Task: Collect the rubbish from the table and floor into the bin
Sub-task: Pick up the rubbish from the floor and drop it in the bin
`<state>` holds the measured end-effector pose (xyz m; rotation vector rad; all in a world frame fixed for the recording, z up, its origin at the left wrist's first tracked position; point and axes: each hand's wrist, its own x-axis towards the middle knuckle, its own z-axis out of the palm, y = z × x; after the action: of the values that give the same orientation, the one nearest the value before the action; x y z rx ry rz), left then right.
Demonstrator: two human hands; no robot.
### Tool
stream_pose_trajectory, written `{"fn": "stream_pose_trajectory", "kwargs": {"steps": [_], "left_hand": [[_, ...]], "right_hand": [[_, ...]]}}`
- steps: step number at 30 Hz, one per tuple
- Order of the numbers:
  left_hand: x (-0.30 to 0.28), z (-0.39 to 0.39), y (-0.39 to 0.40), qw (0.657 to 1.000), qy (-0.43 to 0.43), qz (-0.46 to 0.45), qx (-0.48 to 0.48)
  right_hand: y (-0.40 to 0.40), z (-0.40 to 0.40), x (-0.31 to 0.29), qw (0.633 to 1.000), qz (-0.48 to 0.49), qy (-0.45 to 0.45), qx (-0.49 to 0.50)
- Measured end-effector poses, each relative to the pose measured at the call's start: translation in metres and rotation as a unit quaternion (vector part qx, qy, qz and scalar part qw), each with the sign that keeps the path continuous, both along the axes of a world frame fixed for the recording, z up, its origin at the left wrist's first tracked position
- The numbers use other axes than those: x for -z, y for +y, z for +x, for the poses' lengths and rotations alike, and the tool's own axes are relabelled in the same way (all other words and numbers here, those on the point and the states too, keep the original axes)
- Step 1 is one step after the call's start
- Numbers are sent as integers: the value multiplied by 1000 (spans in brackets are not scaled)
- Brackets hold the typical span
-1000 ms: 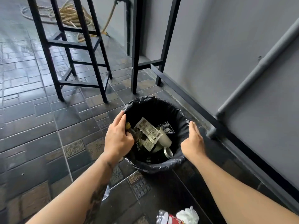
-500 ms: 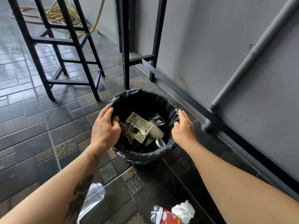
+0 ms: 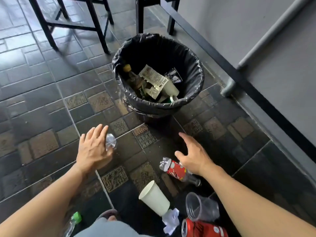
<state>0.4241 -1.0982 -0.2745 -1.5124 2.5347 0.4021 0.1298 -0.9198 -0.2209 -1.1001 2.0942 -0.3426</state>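
A black-lined bin [image 3: 196,65] stands on the tiled floor, holding a tea bottle, paper scraps and a cup. My left hand [image 3: 93,149] hovers with fingers spread over a crumpled clear plastic piece [image 3: 111,141] on the floor. My right hand [image 3: 193,153] is open just above a crushed bottle with a red label [image 3: 176,170]. Nearer me lie a white paper cup [image 3: 154,197], a clear plastic cup [image 3: 200,209], a crumpled tissue [image 3: 171,219], a red can [image 3: 203,228] and a clear bottle with a green cap [image 3: 76,219].
Black stool legs [image 3: 100,33] and a table leg [image 3: 140,14] stand behind the bin. A grey wall with a black base rail [image 3: 239,76] and a grey pipe [image 3: 266,35] runs along the right. My knee shows at the bottom edge.
Both hands have left the bin's rim and dropped toward the floor litter in front of it. The view has tilted down, bringing the cups, can and bottles into sight.
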Motion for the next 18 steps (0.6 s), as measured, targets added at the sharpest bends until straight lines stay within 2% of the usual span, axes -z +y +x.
{"fn": "stream_pose_trajectory", "kwargs": {"steps": [4, 8, 13, 18], "left_hand": [[15, 10, 5, 996, -71, 39, 27], [16, 8, 5, 992, -118, 34, 39], [20, -3, 16, 985, -163, 35, 50], [25, -6, 27, 982, -173, 8, 70]], "right_hand": [[25, 19, 24, 983, 125, 56, -122], [39, 24, 45, 966, 196, 107, -130], [44, 16, 61, 967, 211, 102, -97], [50, 22, 73, 977, 168, 106, -72]]}}
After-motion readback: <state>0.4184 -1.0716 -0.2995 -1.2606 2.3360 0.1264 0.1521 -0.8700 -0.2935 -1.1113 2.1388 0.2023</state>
